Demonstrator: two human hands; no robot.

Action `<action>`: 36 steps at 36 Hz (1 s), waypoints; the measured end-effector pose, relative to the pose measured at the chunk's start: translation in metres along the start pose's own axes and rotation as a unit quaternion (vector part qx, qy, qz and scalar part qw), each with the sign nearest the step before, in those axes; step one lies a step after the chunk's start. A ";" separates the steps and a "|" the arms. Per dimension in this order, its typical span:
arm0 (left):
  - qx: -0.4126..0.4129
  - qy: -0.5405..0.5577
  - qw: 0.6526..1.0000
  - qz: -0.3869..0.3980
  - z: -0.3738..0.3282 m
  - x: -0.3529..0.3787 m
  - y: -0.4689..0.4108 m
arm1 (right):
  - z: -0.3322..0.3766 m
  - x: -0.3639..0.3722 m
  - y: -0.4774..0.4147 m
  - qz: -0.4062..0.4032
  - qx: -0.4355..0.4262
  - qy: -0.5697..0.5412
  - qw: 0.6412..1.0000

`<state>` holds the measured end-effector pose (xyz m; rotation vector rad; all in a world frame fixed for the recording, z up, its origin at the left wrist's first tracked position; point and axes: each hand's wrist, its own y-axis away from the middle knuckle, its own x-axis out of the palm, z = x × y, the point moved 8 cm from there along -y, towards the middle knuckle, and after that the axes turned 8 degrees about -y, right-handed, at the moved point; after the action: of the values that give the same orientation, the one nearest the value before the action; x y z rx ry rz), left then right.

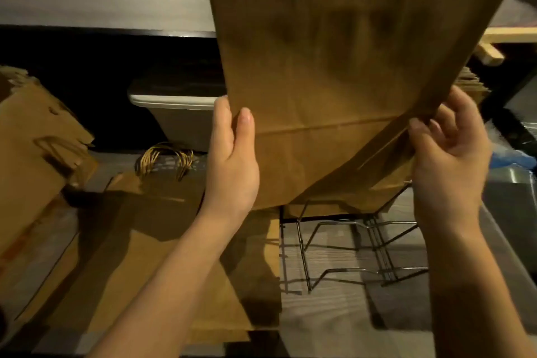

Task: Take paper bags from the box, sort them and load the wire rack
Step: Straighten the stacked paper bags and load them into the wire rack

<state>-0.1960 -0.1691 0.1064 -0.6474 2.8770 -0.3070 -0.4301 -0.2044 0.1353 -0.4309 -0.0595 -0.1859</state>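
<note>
— What's nearest?

— Flat brown bags point(162, 256) lying on the table at the left, their twisted handles point(165, 158) at the far end. Just right of them stands the wire rack point(363, 247); brown paper shows at its far end, but I can't tell if it sits in a slot.

— And the hands?

— Both are raised above the rack, holding one large paper bag point(334, 67) flat and upright. The left hand point(232, 160) grips its left edge, thumb on the near face. The right hand point(447, 160), blurred, pinches the folded right edge.

— Further back?

— A torn cardboard box point(32, 136) at the left, contents not visible. A grey bin point(186, 122) under the shelf, too dark inside to tell. Far right, a stack of bags point(472, 83).
</note>
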 end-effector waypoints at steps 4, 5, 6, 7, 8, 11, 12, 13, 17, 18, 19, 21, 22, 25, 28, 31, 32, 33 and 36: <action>0.031 -0.011 0.999 0.034 -0.012 0.027 -0.014 | 0.001 -0.011 -0.014 -0.065 -0.049 -0.006 0.997; 0.041 -0.010 0.998 0.045 -0.014 0.033 -0.017 | -0.001 -0.014 -0.016 -0.081 -0.059 -0.007 0.995; 0.048 -0.007 0.997 0.053 -0.016 0.039 -0.019 | -0.002 -0.017 -0.019 -0.098 -0.067 -0.010 0.993; 0.051 -0.004 0.997 0.059 -0.016 0.044 -0.021 | -0.004 -0.019 -0.020 -0.113 -0.073 -0.013 0.991; 0.050 0.000 0.997 0.064 -0.015 0.050 -0.022 | -0.006 -0.022 -0.021 -0.126 -0.076 -0.018 0.989; 0.037 -0.007 0.996 0.079 -0.006 0.064 -0.024 | -0.017 -0.027 -0.022 -0.150 -0.073 -0.021 0.986; 0.028 -0.015 0.996 0.089 0.000 0.069 -0.024 | -0.023 -0.030 -0.022 -0.156 -0.068 -0.018 0.985; 0.018 -0.025 0.995 0.099 0.006 0.075 -0.023 | -0.030 -0.034 -0.021 -0.162 -0.060 -0.013 0.985; -0.013 -0.054 0.988 0.146 0.034 0.088 -0.013 | -0.060 -0.045 -0.013 -0.173 -0.002 -0.008 0.985; -0.024 -0.064 0.985 0.158 0.041 0.090 -0.009 | -0.067 -0.047 -0.010 -0.173 0.020 -0.005 0.985; -0.033 -0.075 0.983 0.165 0.048 0.092 -0.006 | -0.076 -0.050 -0.007 -0.171 0.045 -0.004 0.984; -0.046 -0.084 0.981 0.167 0.057 0.092 -0.002 | -0.091 -0.055 -0.001 -0.173 0.096 -0.010 0.980; -0.053 -0.081 0.981 0.166 0.061 0.092 0.000 | -0.099 -0.058 0.000 -0.174 0.122 -0.016 0.977; -0.081 -0.057 0.981 0.167 0.066 0.090 0.001 | -0.112 -0.061 -0.001 -0.158 0.172 -0.025 0.972; -0.092 -0.043 0.981 0.166 0.067 0.089 -0.002 | -0.114 -0.058 -0.008 -0.127 0.185 -0.017 0.974; -0.095 -0.034 0.979 0.179 0.067 0.093 -0.006 | -0.110 -0.048 -0.018 -0.081 0.186 0.019 0.979; -0.099 -0.029 0.977 0.186 0.067 0.095 -0.007 | -0.109 -0.045 -0.021 -0.078 0.183 0.024 0.980; -0.101 -0.022 0.976 0.191 0.067 0.096 -0.007 | -0.107 -0.044 -0.023 -0.078 0.177 0.023 0.981; -0.108 -0.014 0.974 0.198 0.071 0.098 -0.004 | -0.101 -0.040 -0.030 -0.072 0.149 0.021 0.986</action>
<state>-0.2662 -0.2275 0.0266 -0.0940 2.9471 0.0731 -0.4735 -0.2670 0.0518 -0.1234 -0.0771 -0.3242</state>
